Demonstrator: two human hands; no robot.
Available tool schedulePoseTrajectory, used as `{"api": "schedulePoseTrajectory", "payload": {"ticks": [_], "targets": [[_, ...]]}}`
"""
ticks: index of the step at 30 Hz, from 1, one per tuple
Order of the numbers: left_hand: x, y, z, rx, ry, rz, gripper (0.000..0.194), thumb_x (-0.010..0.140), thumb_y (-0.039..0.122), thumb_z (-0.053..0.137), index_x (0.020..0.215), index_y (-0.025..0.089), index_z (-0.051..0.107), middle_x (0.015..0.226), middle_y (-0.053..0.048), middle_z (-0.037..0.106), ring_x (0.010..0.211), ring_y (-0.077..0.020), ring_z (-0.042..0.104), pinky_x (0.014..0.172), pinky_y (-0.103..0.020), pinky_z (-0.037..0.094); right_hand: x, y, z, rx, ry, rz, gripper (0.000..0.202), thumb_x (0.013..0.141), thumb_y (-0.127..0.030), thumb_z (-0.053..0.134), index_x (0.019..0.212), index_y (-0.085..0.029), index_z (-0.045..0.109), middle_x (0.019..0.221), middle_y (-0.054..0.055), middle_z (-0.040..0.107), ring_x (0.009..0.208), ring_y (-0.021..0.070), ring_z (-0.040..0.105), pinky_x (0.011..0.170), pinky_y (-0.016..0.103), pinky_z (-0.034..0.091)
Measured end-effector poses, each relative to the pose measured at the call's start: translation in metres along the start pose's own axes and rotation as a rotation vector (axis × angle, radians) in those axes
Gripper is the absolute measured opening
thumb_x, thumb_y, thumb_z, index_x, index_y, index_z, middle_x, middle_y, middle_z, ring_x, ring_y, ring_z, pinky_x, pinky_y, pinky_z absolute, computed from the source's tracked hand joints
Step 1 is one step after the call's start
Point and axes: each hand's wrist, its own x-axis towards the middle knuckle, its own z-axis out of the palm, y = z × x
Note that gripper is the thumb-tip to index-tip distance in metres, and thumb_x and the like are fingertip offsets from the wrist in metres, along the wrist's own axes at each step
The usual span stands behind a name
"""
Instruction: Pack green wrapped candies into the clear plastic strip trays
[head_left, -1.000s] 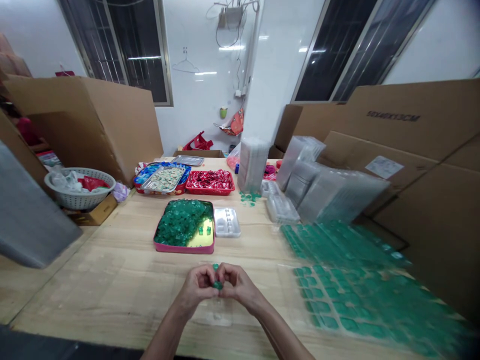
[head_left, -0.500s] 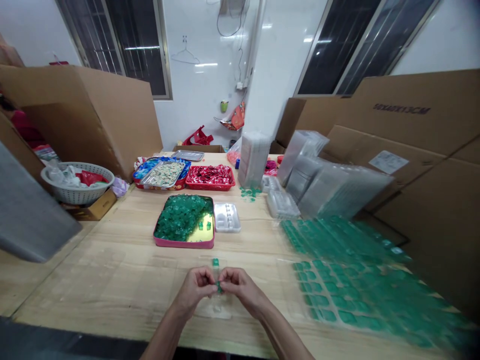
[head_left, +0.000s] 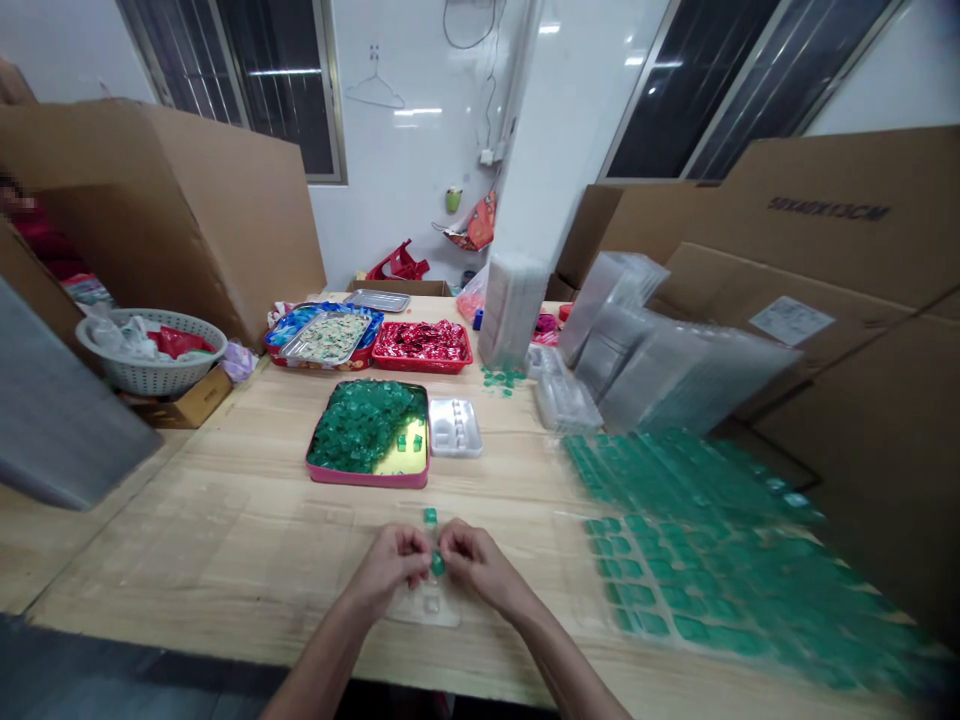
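A small glossy green piece (head_left: 437, 564) shows between the fingertips of both my hands, over a narrow clear plastic tray (head_left: 448, 612) lying flat on the table. My left hand (head_left: 391, 566) pinches at the piece's left side, thumb against curled fingers. From the other side my right hand (head_left: 480, 562) has its thumb and fingers pressed together at the piece; the exact contact is partly hidden. Just beyond my fingertips, a second green piece (head_left: 430, 516) sits in the tray. A pink-rimmed tin (head_left: 367, 479) heaped with green pieces (head_left: 364, 425) stands ahead.
A white compartment tray (head_left: 455, 428) is beside the tin. On the right lie clear sheets filled with green pieces (head_left: 675, 570), below stacked clear trays (head_left: 690, 375). Behind are a red tray (head_left: 424, 366) of shiny packets and a basket (head_left: 154, 375); cardboard boxes (head_left: 825, 220) flank the table.
My hands have drawn slightly apart, so the green piece between them shows more fully. The whole view has shifted a little; the tin and trays keep their places.
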Motion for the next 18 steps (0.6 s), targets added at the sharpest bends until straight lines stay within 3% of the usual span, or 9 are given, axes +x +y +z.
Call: {"api": "schedulePoseTrajectory", "payload": {"ticks": [4, 10, 18], "targets": [[0.024, 0.008, -0.004, 0.056, 0.106, -0.006, 0.015, 0.054, 0.023, 0.064, 0.058, 0.014, 0.053, 0.045, 0.003, 0.051, 0.040, -0.0071, 0.044, 0.038, -0.018, 0.029, 0.023, 0.008, 0.002, -0.299, 0.149, -0.084, 0.012, 0.071, -0.011, 0.047, 0.061, -0.017, 0.049, 0.072, 0.001, 0.051, 0.067, 0.0130, 0.048, 0.060, 0.023, 0.037], [0.041, -0.011, -0.008, 0.075, 0.165, 0.075, 0.028, 0.045, 0.020, 0.070, 0.068, 0.014, 0.054, 0.052, 0.005, 0.052, 0.045, -0.0081, 0.048, 0.043, -0.020, 0.037, 0.030, 0.027, 0.010, -0.496, 0.240, -0.072, 0.016, 0.072, -0.007, 0.042, 0.062, -0.018, 0.047, 0.073, 0.001, 0.050, 0.070, 0.0143, 0.049, 0.063, 0.025, 0.038], [0.048, -0.026, -0.004, 0.296, 0.256, 0.165, 0.004, 0.057, 0.017, 0.060, 0.055, 0.015, 0.058, 0.043, 0.004, 0.049, 0.041, -0.0102, 0.045, 0.044, -0.021, 0.031, 0.029, 0.025, 0.009, -0.656, 0.210, -0.111, 0.020, 0.074, -0.003, 0.040, 0.062, -0.018, 0.047, 0.073, 0.003, 0.050, 0.071, 0.0148, 0.050, 0.065, 0.024, 0.039]]}}
